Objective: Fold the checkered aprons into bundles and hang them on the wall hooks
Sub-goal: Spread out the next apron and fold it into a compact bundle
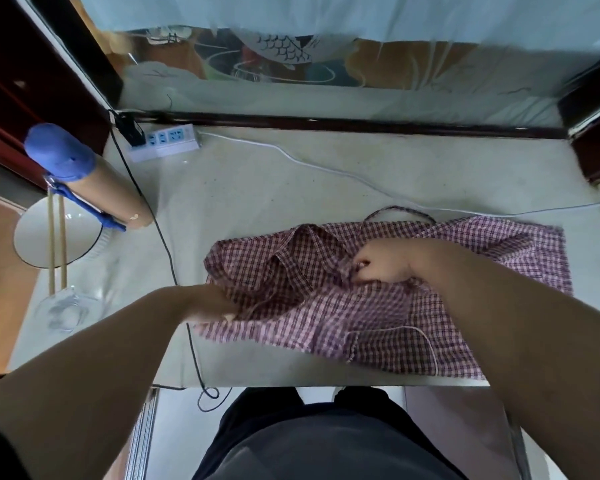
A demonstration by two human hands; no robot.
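The thin red-and-white checkered cloth apron (413,327) is lying rumpled on the pale glossy tabletop (257,188), centre-right of the frame; the left hand (219,303) is gripping its left edge, the right hand (381,266) pinching a middle fold.

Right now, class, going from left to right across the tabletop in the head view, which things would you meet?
White bowl → power strip → checkered apron.

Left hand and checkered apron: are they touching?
Touching. Head view shows the left hand gripping the left edge of the checkered apron, fabric bunched at its fingers.
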